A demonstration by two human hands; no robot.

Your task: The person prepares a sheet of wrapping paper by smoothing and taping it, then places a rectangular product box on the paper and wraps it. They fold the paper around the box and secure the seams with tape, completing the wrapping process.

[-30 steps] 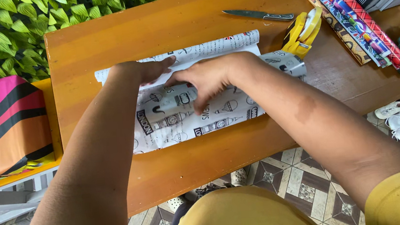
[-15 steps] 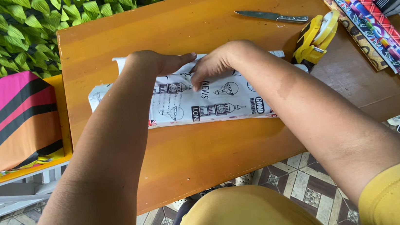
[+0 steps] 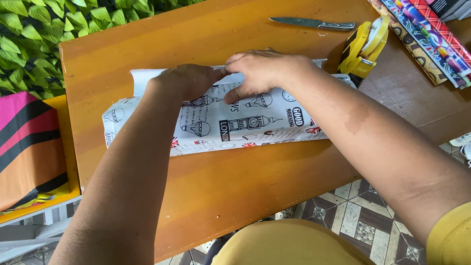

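Shifted since a second ago: printed wrapping paper (image 3: 234,124), earlier lying open, is now folded over the parcel, and both hands have moved up to its far edge.
Left hand (image 3: 184,81): pressed flat on the paper's top seam, fingers down, gripping nothing.
Right hand (image 3: 264,69): beside the left, nearly touching, fingertips pinning the overlap.
Parcel: mid-table (image 3: 224,197), lengthwise, ends open.
Yellow tape dispenser (image 3: 365,45): just right of the parcel; knife (image 3: 311,23) beyond.
Risk: seam is held by pressure only; lifting either hand likely lets the flap spring open or slip askew. Glossy paper may crease or tear under hard pressing.
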